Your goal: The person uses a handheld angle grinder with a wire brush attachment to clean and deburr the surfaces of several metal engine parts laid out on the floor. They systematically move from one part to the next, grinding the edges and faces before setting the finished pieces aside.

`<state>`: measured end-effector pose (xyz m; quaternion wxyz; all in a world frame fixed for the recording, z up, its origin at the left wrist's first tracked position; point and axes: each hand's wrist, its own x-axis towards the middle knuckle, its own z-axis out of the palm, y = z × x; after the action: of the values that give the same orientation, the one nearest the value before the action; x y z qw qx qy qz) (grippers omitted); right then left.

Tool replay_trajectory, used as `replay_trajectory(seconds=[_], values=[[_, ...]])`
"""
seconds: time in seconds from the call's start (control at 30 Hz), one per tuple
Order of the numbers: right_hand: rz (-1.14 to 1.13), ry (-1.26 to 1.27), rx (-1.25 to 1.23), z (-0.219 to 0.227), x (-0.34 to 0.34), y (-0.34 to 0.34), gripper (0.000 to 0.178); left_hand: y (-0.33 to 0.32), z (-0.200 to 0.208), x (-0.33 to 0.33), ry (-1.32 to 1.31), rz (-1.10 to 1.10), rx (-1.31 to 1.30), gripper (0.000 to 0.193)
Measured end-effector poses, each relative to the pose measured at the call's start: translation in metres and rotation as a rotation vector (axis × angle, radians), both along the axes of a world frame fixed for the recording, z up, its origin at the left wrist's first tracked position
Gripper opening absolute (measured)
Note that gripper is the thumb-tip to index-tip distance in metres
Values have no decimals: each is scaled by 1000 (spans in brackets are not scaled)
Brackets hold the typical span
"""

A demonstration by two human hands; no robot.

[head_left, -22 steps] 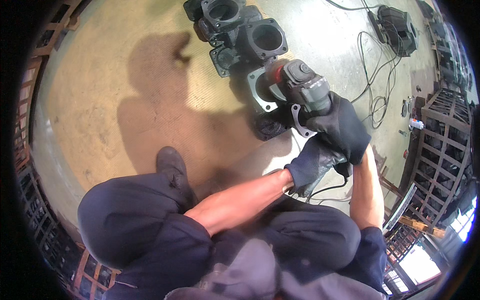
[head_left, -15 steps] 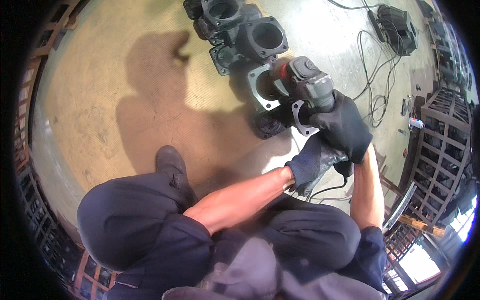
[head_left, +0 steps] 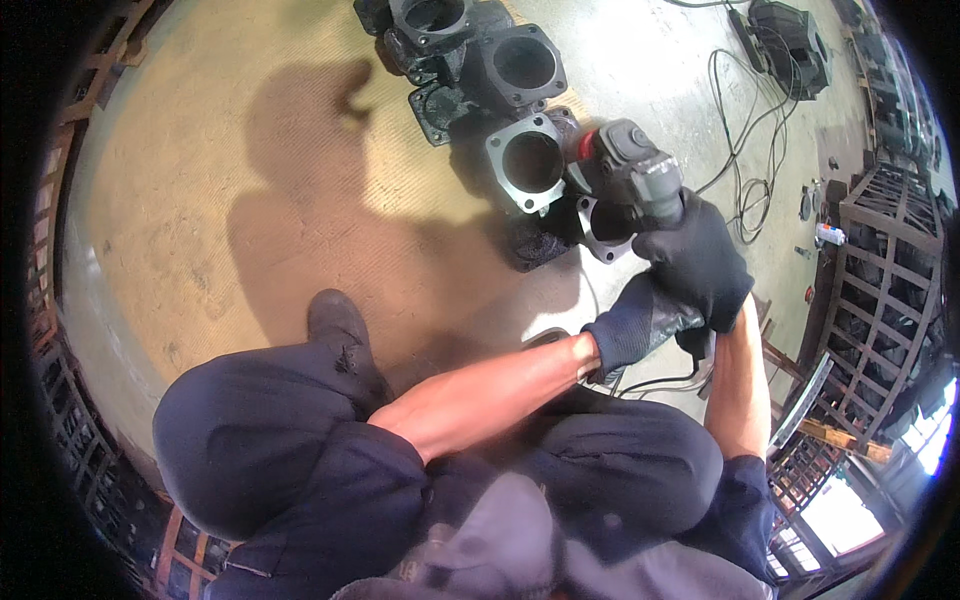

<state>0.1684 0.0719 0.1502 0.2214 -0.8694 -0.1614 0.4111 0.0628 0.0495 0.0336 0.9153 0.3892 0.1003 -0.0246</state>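
Evidently, the grinder [head_left: 645, 180] lies just right of the bright-faced metal casting [head_left: 514, 132], its head beside the casting's rim; whether they touch cannot be told. Right of that casting and nearer the person, the right hand [head_left: 700, 255], closer to the grinder's head, curls its gloved fingers around the grinder; the left hand [head_left: 640, 325] sits below, its fingers largely hidden, their grip unclear. The grinder's long axis slants from the hands, head pointing forward and somewhat left toward the casting.
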Motion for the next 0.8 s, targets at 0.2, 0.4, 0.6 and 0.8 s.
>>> replay_trajectory(seconds=[0.2,0.4,0.6,0.8], values=[[9,3,-11,-19,-15,-48,55,-44,1,-28,75,57,-226,32],[63,26,-116,-16,-37,-47,62,-91,-41,-46,75,99,-102,39],[-15,-47,-21,-28,-17,-53,54,-40,-10,-29,59,-24,-160,28],[44,10,-33,-26,-26,-61,51,-52,5,-39,58,174,74,32]])
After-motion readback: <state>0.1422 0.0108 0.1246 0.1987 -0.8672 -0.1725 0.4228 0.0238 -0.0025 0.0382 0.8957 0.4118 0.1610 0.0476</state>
